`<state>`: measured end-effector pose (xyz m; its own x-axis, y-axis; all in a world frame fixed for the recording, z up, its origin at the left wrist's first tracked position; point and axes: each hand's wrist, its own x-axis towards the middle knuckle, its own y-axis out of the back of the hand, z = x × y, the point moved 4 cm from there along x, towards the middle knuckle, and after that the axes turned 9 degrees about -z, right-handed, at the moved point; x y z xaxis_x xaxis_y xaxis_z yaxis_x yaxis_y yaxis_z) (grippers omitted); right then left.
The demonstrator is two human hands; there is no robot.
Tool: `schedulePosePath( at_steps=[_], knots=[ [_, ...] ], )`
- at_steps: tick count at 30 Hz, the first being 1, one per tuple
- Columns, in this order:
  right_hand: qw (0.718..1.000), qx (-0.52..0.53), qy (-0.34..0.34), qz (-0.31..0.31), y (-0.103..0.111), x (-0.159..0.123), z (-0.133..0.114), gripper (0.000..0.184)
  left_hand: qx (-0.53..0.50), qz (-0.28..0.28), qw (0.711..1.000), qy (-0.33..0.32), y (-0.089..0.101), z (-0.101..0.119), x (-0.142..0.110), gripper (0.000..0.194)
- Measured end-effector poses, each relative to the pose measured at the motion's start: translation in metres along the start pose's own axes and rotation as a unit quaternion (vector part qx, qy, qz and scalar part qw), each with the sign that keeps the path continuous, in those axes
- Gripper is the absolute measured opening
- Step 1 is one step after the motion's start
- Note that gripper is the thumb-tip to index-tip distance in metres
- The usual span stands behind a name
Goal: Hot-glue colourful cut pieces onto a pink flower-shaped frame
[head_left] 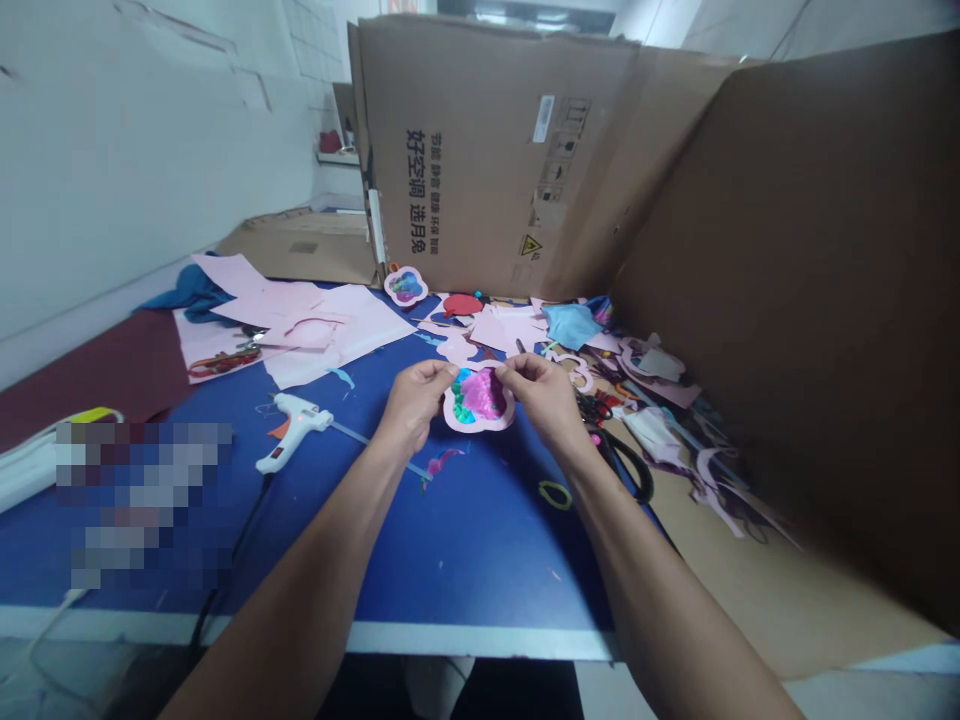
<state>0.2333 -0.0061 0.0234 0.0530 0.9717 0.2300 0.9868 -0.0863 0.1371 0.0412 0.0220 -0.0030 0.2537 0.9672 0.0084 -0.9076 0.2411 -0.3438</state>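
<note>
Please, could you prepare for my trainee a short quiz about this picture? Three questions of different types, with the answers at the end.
1. Multiple choice. How is the flower-shaped piece held?
A) By one hand only
B) Between two tools
C) By both hands

2. True or false: the glue gun is being held.

3. Fill in: the upright cardboard behind the hands carries a ____ warning triangle.

Key
1. C: the left hand and right hand pinch its upper edge.
2. False: it lies on the blue tabletop, left of the hands.
3. Yellow.
</note>
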Motion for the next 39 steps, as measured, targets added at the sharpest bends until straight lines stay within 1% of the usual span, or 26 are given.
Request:
schedulePosePath(
  at_steps=[3,6,10,14,20,25,28,32,35,39],
  knots=[
    [1.0,0.019,-0.008,-0.002,0.0002,0.0001,0.0009,0.029,-0.012,-0.008,1.0,0.008,-0.0021,-0.0003,-0.0005,0.043],
    [0.999,0.031,-0.012,-0.005,0.001,0.0004,0.0012,0.029,-0.017,-0.032,0.999,0.02,-0.0045,-0.0021,-0.0004,0.046],
    [0.999,0.039,-0.007,-0.002,0.0013,0.0004,0.0003,0.027,-0.02,-0.066,0.997,0.021,-0.0051,-0.0054,0.0006,0.044],
    [0.999,0.038,-0.005,-0.004,0.0002,0.0004,0.0007,0.026,-0.018,-0.081,0.996,0.014,-0.005,-0.0079,0.0018,0.042],
    [0.999,0.044,-0.009,-0.01,-0.0009,0.0012,0.0035,0.026,-0.024,-0.042,0.999,0.001,-0.0022,-0.0089,0.0029,0.042],
    [0.999,0.045,-0.012,-0.005,-0.0016,0.0013,0.0049,0.026,-0.013,-0.03,0.999,-0.019,-0.0015,-0.0073,0.0024,0.04],
    [0.997,0.069,-0.016,0.004,-0.0014,0.0021,0.0065,0.029,-0.008,-0.02,0.999,-0.025,-0.0012,-0.0063,0.002,0.041],
    [0.994,0.108,-0.013,0.004,-0.0018,0.0029,0.0077,0.038,-0.006,-0.026,0.999,-0.022,-0.0026,-0.0045,0.0009,0.044],
    [0.993,0.116,-0.003,-0.011,-0.0034,0.0024,0.0064,0.039,0.005,-0.036,0.999,-0.028,-0.004,-0.0021,0.0,0.044],
    [0.992,0.118,0.003,-0.032,-0.0061,0.0018,0.0048,0.04,0.004,-0.035,0.999,-0.039,-0.0044,-0.0005,-0.0002,0.041]
  ],
)
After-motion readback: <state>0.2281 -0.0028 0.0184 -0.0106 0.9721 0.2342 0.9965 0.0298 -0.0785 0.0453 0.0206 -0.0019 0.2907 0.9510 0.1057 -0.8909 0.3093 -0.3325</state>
